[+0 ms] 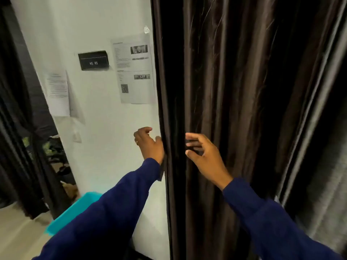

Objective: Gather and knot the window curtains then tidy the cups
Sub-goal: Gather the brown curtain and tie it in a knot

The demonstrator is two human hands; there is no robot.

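Observation:
A dark brown curtain [234, 91] hangs in long folds over the right half of the view, its left edge running down beside the white wall. My left hand [149, 144] is at that left edge, fingers loosely curled, thumb against the fabric's border. My right hand [202, 154] hovers in front of the curtain folds with fingers spread and slightly bent, holding nothing. Both arms wear blue sleeves. No cups are in view.
The white wall [105, 139] carries a black sign [93, 60] and taped paper sheets [135, 69]. A turquoise tray [75, 212] lies low at the left. Another dark curtain [16, 128] hangs at the far left over a window.

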